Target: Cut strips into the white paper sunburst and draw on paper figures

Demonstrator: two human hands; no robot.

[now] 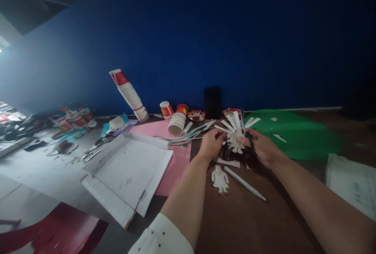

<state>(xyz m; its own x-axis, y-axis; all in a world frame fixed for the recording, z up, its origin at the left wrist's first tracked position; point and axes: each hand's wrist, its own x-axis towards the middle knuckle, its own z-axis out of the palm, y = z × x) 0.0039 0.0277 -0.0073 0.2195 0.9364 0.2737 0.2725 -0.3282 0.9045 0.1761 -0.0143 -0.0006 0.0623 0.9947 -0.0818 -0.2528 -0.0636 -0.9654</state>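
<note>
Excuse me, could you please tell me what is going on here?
A person holds black-handled scissors in the right hand, with the left hand close beside a white, figure-shaped cut-out with pale strips fanning out around it. Nearer the person, a second white, figure-shaped cut-out lies on the brown table beside a slender white pen.

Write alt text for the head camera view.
A person's right hand grips dark-handled scissors at a white paper cutout with fanned strips, the left hand close beside it. Nearer lie a paper figure and a white pen-like stick on a brown table; paper cups are farther back.
</note>
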